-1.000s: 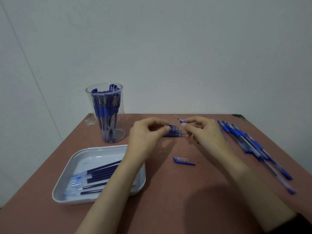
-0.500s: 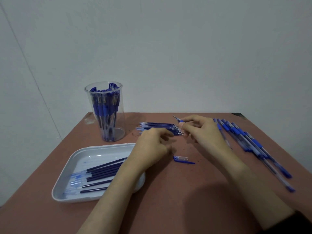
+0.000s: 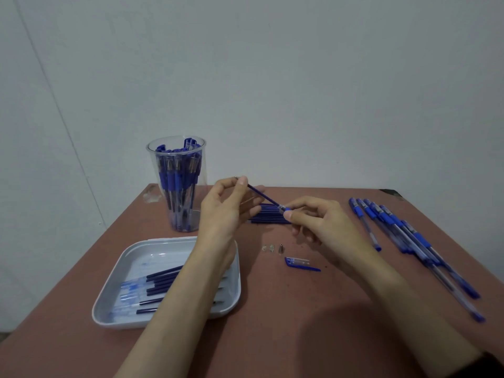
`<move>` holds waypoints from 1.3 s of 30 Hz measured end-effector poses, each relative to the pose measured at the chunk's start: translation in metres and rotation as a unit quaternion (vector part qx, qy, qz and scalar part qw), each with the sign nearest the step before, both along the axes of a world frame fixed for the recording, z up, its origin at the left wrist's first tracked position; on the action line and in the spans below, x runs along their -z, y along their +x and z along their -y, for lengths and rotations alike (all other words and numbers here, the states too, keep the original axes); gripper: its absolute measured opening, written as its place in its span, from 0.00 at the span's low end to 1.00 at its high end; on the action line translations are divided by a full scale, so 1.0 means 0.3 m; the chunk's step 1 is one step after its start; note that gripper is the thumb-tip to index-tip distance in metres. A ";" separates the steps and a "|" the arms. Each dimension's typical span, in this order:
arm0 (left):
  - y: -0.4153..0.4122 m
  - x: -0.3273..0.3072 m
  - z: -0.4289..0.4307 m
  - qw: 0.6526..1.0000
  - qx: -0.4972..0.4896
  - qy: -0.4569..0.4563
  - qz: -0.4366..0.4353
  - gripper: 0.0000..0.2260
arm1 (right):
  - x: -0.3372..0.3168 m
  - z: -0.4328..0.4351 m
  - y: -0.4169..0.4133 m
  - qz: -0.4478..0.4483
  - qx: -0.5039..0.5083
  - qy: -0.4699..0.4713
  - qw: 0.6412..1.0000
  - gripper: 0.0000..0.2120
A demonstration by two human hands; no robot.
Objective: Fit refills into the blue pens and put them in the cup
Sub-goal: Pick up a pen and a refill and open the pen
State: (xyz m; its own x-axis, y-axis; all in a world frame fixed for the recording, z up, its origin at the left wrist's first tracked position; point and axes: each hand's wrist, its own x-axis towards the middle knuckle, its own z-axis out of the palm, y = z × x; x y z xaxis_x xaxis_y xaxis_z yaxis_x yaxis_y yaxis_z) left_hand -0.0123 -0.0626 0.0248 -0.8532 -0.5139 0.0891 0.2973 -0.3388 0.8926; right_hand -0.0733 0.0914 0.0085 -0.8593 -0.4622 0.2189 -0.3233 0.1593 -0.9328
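Refill meets pen above the surface (image 3: 300,336)
The grip of the left hand (image 3: 226,214) pinches the upper end of 1 dark refill (image 3: 263,195); its lower end meets the pen (image 3: 282,208) pinched in the grip of the right hand (image 3: 324,227). The cup (image 3: 177,186) of pens stands behind the tray (image 3: 122,323), left of both hands; a cap (image 3: 300,264) lies on the surface near the right hand.

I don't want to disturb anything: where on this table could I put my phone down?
Bare table lies near the front edge, between the tray and the row of pens, though both forearms cross it. The far strip behind the right hand is also bare. The middle is crowded: refills, pen cap, small parts.
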 end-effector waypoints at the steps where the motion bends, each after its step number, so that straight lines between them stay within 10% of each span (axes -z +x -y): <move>1: 0.001 0.000 -0.002 1.000 0.010 0.004 -0.004 0.02 | 0.003 0.003 -0.002 0.005 0.001 -0.001 1.000 0.03; 17: 0.005 -0.057 0.013 0.978 -0.073 -0.101 -0.165 0.12 | -0.006 -0.025 -0.025 -0.010 0.023 0.006 1.000 0.03; 20: -0.031 -0.107 0.051 0.919 -0.108 -0.353 -0.137 0.16 | 0.002 -0.033 -0.042 -0.020 0.071 0.018 0.997 0.03; 26: -0.243 -0.076 0.121 0.668 0.011 -0.736 0.114 0.20 | 0.016 -0.043 -0.069 -0.023 0.122 0.004 0.992 0.05; 39: -0.422 -0.004 0.142 0.651 0.134 -0.717 0.210 0.10 | 0.024 -0.033 -0.073 -0.075 0.116 0.028 0.990 0.05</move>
